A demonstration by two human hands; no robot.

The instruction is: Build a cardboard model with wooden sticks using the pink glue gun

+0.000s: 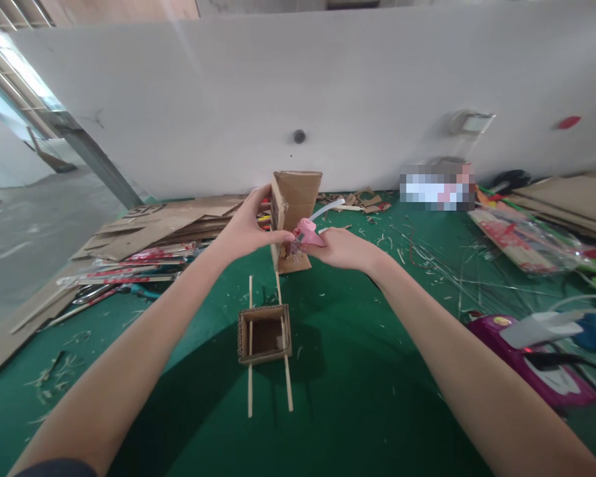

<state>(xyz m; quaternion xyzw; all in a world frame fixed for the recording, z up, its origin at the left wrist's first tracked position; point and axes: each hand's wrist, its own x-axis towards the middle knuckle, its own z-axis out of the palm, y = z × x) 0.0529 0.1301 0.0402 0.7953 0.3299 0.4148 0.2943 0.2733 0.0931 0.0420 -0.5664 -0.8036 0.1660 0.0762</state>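
Note:
A pink hot glue gun with a whitish glue stick jutting from its back is gripped in my right hand. My left hand holds the left side of an upright folded cardboard piece, its thumb reaching toward the gun's front. The nozzle points into the lower part of that cardboard, but the exact contact spot is hidden. Nearer to me, a small open cardboard box sits on the green table, with two wooden sticks running through it.
Cardboard sheets and red-wrapped stick packs lie at the left. A magenta power strip with a white plug is at the right, near a plastic bag of sticks. Scraps dot the green table; a white wall stands behind.

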